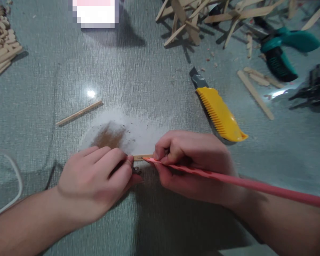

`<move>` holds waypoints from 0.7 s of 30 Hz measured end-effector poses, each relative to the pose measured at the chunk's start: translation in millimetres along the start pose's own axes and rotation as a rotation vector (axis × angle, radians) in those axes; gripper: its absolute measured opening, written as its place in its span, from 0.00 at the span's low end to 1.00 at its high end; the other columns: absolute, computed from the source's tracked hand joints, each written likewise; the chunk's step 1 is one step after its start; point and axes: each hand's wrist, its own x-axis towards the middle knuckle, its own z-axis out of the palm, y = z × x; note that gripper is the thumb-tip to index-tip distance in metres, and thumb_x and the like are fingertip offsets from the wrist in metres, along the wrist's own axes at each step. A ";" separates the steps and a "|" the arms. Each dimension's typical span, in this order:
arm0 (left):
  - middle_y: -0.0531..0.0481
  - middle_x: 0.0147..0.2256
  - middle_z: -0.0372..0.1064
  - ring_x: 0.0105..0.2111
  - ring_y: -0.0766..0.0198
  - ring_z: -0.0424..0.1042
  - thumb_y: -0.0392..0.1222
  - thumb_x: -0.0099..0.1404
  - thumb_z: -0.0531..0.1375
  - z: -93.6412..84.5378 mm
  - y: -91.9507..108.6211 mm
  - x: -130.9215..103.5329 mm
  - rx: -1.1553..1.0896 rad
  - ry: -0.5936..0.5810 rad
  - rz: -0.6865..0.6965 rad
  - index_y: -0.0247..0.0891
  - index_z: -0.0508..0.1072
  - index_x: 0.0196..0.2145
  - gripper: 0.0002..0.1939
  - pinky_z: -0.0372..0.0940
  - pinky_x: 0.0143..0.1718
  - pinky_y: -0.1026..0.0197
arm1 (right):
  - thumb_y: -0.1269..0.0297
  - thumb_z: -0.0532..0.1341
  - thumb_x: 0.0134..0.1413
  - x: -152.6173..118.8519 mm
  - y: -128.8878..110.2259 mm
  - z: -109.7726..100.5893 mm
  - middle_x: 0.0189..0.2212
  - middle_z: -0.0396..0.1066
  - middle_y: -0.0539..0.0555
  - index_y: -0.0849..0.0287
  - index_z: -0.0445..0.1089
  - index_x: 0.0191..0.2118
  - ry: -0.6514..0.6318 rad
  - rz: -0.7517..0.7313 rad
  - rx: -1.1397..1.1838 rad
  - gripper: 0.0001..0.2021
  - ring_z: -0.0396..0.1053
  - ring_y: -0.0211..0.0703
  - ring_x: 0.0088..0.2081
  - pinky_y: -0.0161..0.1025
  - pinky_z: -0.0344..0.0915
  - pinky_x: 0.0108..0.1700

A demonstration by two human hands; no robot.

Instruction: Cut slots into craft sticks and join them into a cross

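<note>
My right hand [192, 163] is closed around a red pencil [245, 181]. The pencil's tip rests on a narrow wooden stick [138, 157], where a small dark mark shows. Fingers of my left hand [96, 177] pinch the stick's left end, and a small dark metal piece [137, 170] peeks out below them; what it belongs to is hidden. The stick's right end disappears behind my right fingers. Just beyond both hands lies a pale dust patch [138, 131] with brown powder [109, 135] on it.
A yellow utility knife [220, 113] with its blade out lies beyond my right hand. Another thin stick [79, 113] is at left. Teal-handled pliers [280, 53], loose craft sticks [256, 94] and a stick structure [186, 21] are far right. Stick bundles [0, 42] and a white cable [18, 177] lie left.
</note>
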 end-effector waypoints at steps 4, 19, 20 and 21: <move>0.47 0.32 0.79 0.25 0.60 0.73 0.43 0.79 0.61 0.0 -0.8 0.5 -0.002 0.009 0.007 0.33 0.80 0.38 0.14 0.65 0.23 0.55 | 0.80 0.65 0.49 0.0 0.3 0.6 0.27 0.72 0.46 0.53 0.59 0.30 0.007 -0.003 0.002 0.16 0.69 0.35 0.25 0.34 0.61 0.25; 0.47 0.33 0.79 0.26 0.60 0.74 0.45 0.80 0.59 0.7 -0.1 0.2 0.020 -0.012 -0.003 0.34 0.80 0.39 0.15 0.67 0.23 0.54 | 0.80 0.65 0.50 0.0 0.8 -1.3 0.27 0.73 0.46 0.52 0.59 0.30 0.007 0.006 -0.001 0.16 0.71 0.37 0.25 0.36 0.64 0.25; 0.47 0.33 0.79 0.26 0.60 0.74 0.45 0.80 0.59 0.9 0.0 0.3 0.023 -0.010 -0.003 0.35 0.80 0.39 0.15 0.67 0.23 0.54 | 0.80 0.65 0.51 0.3 0.8 -1.4 0.27 0.73 0.47 0.52 0.60 0.30 0.008 0.004 0.000 0.16 0.71 0.37 0.25 0.37 0.64 0.25; 0.47 0.33 0.79 0.26 0.60 0.74 0.45 0.80 0.59 1.0 0.2 0.5 0.025 -0.007 -0.003 0.35 0.80 0.39 0.15 0.67 0.23 0.55 | 0.79 0.65 0.51 0.5 0.9 -1.5 0.27 0.74 0.47 0.52 0.60 0.30 0.009 0.005 -0.001 0.16 0.71 0.37 0.25 0.37 0.64 0.25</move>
